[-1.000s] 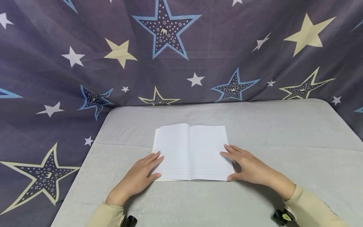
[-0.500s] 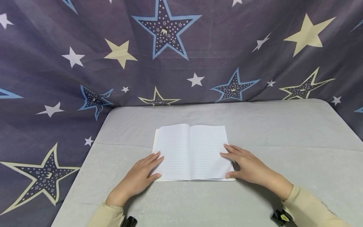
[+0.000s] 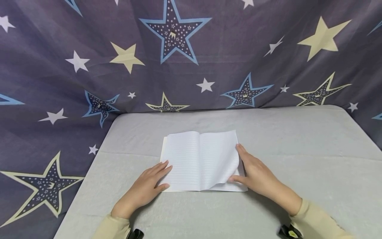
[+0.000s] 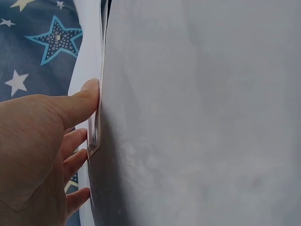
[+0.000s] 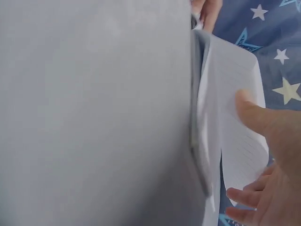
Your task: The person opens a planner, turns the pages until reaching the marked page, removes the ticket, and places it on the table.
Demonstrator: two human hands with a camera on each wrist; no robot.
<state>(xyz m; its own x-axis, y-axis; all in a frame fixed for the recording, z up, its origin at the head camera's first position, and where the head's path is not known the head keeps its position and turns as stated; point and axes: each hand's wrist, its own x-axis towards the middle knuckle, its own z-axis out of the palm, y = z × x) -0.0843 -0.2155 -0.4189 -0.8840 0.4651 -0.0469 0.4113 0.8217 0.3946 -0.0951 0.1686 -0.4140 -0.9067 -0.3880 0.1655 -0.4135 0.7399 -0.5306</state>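
Lifting a page [image 3: 222,159], the right hand [image 3: 256,174] pinches it; left hand [image 3: 146,187] flat, thumb visible wrist-side.

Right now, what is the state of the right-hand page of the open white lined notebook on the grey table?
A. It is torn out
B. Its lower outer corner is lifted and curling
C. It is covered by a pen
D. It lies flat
B: the right hand lifts the lower outer corner of the open white lined notebook, so that page curls above the pages beneath; the left hand rests on the left edge.
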